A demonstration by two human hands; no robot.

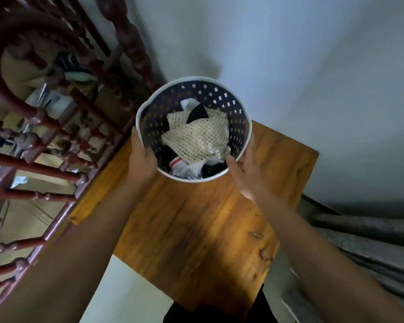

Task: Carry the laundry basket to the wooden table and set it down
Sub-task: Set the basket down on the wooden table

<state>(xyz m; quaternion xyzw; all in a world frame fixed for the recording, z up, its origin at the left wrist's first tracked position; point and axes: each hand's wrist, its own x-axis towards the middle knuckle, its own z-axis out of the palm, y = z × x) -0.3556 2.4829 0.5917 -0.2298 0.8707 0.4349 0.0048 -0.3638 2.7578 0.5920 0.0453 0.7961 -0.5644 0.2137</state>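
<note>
- A wooden table [203, 217] fills the middle of the view, its orange-brown top running from below the person's forearms out to the far end under the held load; a pale wall stands just beyond that end.
- A dark red railing [63, 136] with turned spindles runs past the outside of the left grip.
- A round laundry basket [219, 94] — white rim, dark perforated walls — sits between the two hands over the table's far end. Whether its base already touches the wood cannot be told from above.
- Inside it, between the grips, lies a cream crocheted garment [200, 138] on dark and white clothes.
- The left hand [141, 157] is closed on the near-left rim, thumb inside.
- The right hand [247, 170] clasps the near-right rim, thumb hooked over the edge.
- To finish well, keep both grips level and lower straight down — releasing only once the base sits flat, clear of the far edge.
</note>
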